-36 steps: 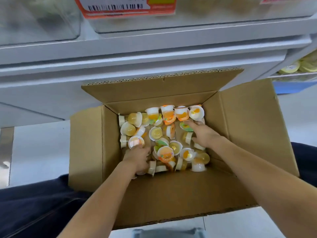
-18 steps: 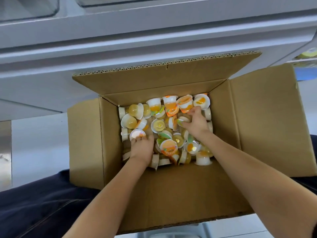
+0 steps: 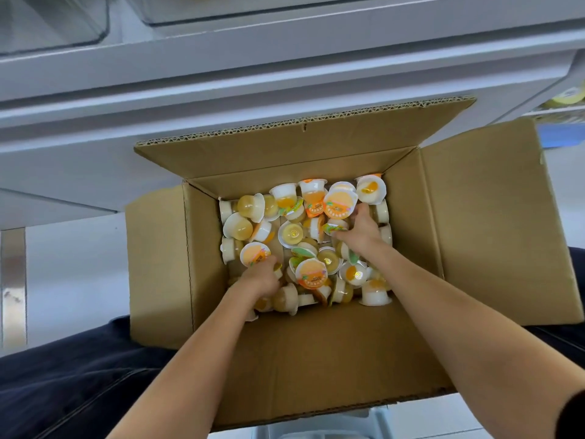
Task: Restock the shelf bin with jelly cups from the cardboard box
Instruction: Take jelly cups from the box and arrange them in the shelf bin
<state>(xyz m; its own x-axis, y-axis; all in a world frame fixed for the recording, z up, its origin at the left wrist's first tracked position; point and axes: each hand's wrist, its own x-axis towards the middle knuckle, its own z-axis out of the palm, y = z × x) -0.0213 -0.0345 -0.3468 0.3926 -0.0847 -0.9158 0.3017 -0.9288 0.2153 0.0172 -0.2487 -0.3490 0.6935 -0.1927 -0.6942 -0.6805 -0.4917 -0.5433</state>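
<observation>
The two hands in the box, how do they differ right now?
The left hand sits at the near left of the jelly cups, beside an orange-lidded cup; the right hand reaches farther back, toward the far right corner of the cardboard box. The left hand's fingers curl down into the heap; the right hand's spread wider over several cups. Both are palm down among the cups.

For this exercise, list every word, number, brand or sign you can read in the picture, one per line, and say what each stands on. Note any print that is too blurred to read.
None can be read.
Orange lids of the jelly cups: printed characters and a fruit picture, too small and blurred to read.
Cardboard box: no print visible on its flaps or walls.
Clear shelf bin above: no label in view.
</observation>
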